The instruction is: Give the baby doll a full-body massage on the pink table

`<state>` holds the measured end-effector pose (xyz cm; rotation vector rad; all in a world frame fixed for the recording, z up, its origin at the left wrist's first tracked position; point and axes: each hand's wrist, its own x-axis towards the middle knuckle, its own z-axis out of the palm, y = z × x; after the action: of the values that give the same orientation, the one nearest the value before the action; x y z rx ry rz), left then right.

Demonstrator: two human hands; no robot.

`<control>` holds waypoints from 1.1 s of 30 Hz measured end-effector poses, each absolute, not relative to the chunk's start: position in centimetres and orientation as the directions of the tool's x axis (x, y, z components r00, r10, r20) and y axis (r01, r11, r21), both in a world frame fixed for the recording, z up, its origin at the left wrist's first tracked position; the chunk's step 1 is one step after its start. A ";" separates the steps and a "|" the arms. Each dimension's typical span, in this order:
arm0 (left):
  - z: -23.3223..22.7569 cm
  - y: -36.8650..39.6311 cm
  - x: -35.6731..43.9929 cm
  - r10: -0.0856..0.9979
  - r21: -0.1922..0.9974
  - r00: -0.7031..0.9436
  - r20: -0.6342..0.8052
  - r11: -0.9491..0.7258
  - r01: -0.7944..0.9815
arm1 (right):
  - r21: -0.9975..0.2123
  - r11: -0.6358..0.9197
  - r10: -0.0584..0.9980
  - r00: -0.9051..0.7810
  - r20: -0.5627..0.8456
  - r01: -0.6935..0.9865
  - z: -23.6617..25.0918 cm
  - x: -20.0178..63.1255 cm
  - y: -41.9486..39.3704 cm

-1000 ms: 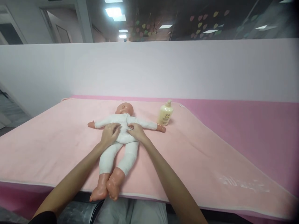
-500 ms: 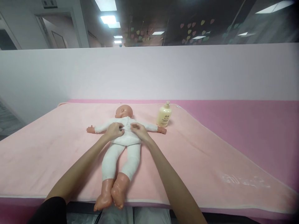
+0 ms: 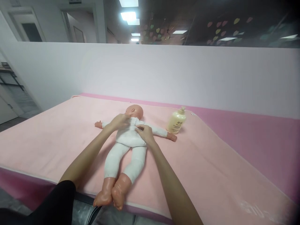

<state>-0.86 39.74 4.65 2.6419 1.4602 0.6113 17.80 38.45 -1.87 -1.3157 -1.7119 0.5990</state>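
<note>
A baby doll (image 3: pixel 126 150) in a white suit lies on its back on a pale pink blanket (image 3: pixel 211 175), head away from me, arms spread, bare feet hanging over the near edge. My left hand (image 3: pixel 119 121) rests on the doll's upper chest just below the chin, fingers pinching the white cloth. On the chest to the right, my right hand (image 3: pixel 145 132) also pinches the cloth. A cream pump bottle (image 3: pixel 175 122) stands beside the doll's outstretched arm.
The blanket covers a darker pink table (image 3: pixel 257 137) that runs on to the right. A white partition wall (image 3: pixel 164 72) rises right behind the table. A doorway and shelves show at the far left.
Both hands have slid up the doll's body from the belly to the chest, the left one reaching the collar. The view has swung a little to the left.
</note>
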 end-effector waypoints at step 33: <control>-3.4 38.7 -2.5 0.802 0.466 0.104 0.588 -0.440 0.767 | -0.832 0.265 0.933 0.087 0.348 0.487 -5.3 19.1 36.5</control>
<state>-2.46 38.65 -3.37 2.3016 1.6384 1.2735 19.12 36.54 -5.27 -1.3660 -1.5478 0.5674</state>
